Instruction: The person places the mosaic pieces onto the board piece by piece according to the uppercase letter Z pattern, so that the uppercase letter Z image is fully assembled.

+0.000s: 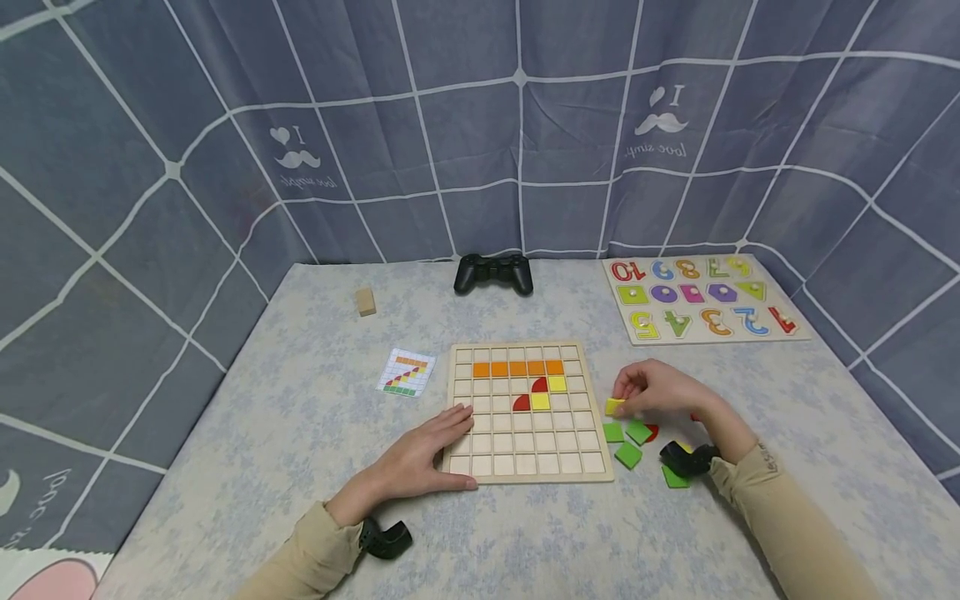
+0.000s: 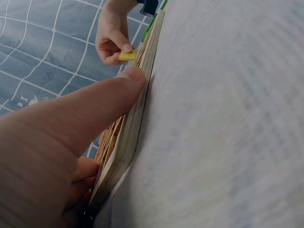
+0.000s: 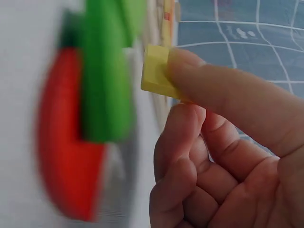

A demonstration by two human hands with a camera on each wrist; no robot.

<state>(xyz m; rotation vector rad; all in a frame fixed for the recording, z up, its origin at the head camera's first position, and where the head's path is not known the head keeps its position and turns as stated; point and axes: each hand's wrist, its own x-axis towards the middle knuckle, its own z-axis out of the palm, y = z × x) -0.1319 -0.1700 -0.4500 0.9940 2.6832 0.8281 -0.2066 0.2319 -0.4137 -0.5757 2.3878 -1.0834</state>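
Left hand [image 1: 416, 458] resting straight-fingered at grid board's [image 1: 503, 442] eight o'clock, probably steadying it; right hand [image 1: 667, 392], three o'clock, pinching yellow tile [image 1: 612, 407] by one end (leaving rest clear, presumably).

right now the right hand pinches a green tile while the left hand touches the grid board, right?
The tile is yellow, not green: the right wrist view shows the right hand pinching it. The left hand does touch the grid board.
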